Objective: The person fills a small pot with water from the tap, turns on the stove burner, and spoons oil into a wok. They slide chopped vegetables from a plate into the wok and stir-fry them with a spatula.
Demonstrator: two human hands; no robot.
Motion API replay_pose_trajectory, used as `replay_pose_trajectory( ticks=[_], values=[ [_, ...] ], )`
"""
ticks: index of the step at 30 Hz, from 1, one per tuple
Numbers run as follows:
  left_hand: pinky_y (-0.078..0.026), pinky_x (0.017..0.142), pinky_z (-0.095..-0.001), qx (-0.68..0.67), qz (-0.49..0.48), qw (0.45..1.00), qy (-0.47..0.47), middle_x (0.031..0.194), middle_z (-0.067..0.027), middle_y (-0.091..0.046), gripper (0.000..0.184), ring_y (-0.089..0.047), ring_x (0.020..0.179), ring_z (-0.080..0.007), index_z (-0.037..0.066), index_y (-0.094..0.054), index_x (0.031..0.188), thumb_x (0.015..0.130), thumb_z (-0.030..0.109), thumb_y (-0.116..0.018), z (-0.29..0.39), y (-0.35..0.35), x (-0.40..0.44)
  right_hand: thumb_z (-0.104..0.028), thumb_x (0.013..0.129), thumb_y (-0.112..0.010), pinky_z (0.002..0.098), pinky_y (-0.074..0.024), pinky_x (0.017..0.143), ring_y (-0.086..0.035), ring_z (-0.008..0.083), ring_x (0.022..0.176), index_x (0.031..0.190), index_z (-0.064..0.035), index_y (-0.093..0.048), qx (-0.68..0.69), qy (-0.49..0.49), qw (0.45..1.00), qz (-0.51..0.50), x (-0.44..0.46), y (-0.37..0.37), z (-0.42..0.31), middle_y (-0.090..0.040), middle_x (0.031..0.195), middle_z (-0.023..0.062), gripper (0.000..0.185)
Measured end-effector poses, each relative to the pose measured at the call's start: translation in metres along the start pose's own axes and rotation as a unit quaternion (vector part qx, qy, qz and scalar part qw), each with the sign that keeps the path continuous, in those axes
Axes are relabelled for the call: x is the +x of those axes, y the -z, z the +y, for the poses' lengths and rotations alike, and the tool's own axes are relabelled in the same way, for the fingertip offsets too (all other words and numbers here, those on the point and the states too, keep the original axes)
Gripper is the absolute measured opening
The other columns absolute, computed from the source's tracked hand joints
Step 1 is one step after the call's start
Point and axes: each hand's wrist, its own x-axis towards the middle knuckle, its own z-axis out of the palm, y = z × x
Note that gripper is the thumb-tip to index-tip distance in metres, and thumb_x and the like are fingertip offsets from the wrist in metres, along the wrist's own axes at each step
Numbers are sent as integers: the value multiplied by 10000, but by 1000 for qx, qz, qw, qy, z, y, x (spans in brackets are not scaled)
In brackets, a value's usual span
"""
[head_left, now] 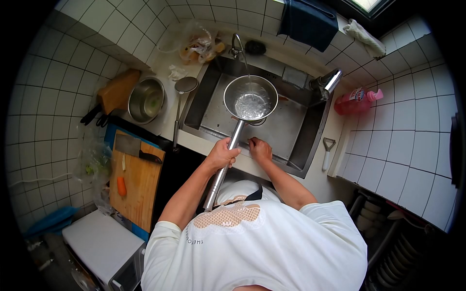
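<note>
My left grip [222, 155] clamps the pan's handle [238, 132], water [248, 68] running into the pan [274, 89] beyond; beside it, my right grip [261, 149] curls, whether closed I can't tell.

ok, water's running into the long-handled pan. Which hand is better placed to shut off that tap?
Right, probably. The left hand is gripping the handle of the pan, under the running tap. The right hand is off the handle, at the near edge of the sink.
</note>
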Motion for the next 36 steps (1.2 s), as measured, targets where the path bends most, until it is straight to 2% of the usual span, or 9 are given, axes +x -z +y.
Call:
replay_pose_trajectory(
  ticks=[5, 8, 10, 12, 16, 20, 27, 29, 36],
  values=[
    [-385, 358, -193, 2, 6, 1000, -1, 576, 32, -443, 127, -432, 416, -44, 70, -465, 804, 780, 80, -590, 0, 0, 0, -327, 794, -539, 427, -471, 696, -587, 349, 761, 899, -158, -652, 10, 21, 1000, 4, 2, -5, 7, -625, 812, 140, 229],
    [-385, 357, -194, 5, 13, 1000, 4, 570, 32, -439, 123, -430, 412, -44, 69, -466, 806, 780, 76, -586, 1, 1, -2, -285, 802, -561, 360, -480, 646, -615, 275, 690, 899, -104, -645, 76, 21, 997, 0, 8, -7, 17, -640, 763, 119, 221],
    [-384, 356, -194, 5, 18, 1000, 10, 567, 32, -436, 123, -429, 409, -46, 70, -465, 809, 780, 74, -584, 3, 3, -2, -206, 810, -559, 298, -472, 625, -611, 187, 650, 892, -68, -634, 273, 7, 962, 2, 21, 0, 27, -639, 720, 91, 178],
    [-382, 356, -198, 14, 19, 1000, 3, 561, 32, -430, 124, -425, 406, -48, 69, -461, 817, 780, 69, -579, 2, 5, -4, -173, 827, -554, 247, -453, 597, -577, 109, 626, 882, -43, -626, 303, -12, 950, 75, 35, 21, 30, -627, 696, 59, 159],
    [-380, 358, -203, 18, 17, 1000, -2, 558, 32, -426, 130, -420, 403, -50, 66, -456, 823, 780, 67, -578, 2, 6, -5, -210, 842, -552, 253, -449, 596, -571, 119, 623, 878, -31, -620, 352, 38, 908, 222, 73, 78, 12, -623, 694, 60, 194],
    [-380, 360, -207, 4, 21, 1000, 0, 569, 30, -425, 137, -418, 405, -51, 68, -447, 819, 782, 69, -579, 1, 5, -3, -205, 824, -578, 272, -460, 632, -591, 139, 669, 903, -41, -620, 320, 129, 899, 268, 130, 109, -30, -632, 740, 82, 187],
    [-388, 367, -204, 11, 27, 999, 17, 577, 29, -421, 144, -421, 413, -50, 67, -439, 831, 788, 71, -576, 0, 5, 1, -89, 753, -583, 310, -470, 682, -613, 253, 760, 923, -96, -631, 245, 239, 917, 207, 234, 114, -90, -628, 807, 108, 177],
    [-390, 368, -204, 12, 27, 999, 20, 577, 30, -421, 145, -423, 414, -50, 64, -442, 838, 787, 71, -578, -4, 6, 5, -68, 734, -567, 345, -467, 715, -592, 282, 837, 960, -128, -626, 172, 322, 920, 145, 257, 106, -98, -608, 904, 96, 241],
    [-391, 370, -202, -7, 30, 999, 22, 585, 33, -423, 158, -424, 414, -48, 51, -456, 876, 791, 80, -586, -5, 6, 10, -143, 771, -520, 376, -471, 738, -575, 285, 881, 972, -171, -620, -36, 390, 915, 95, 289, 91, -121, -560, 1031, 65, 226]
  ],
)
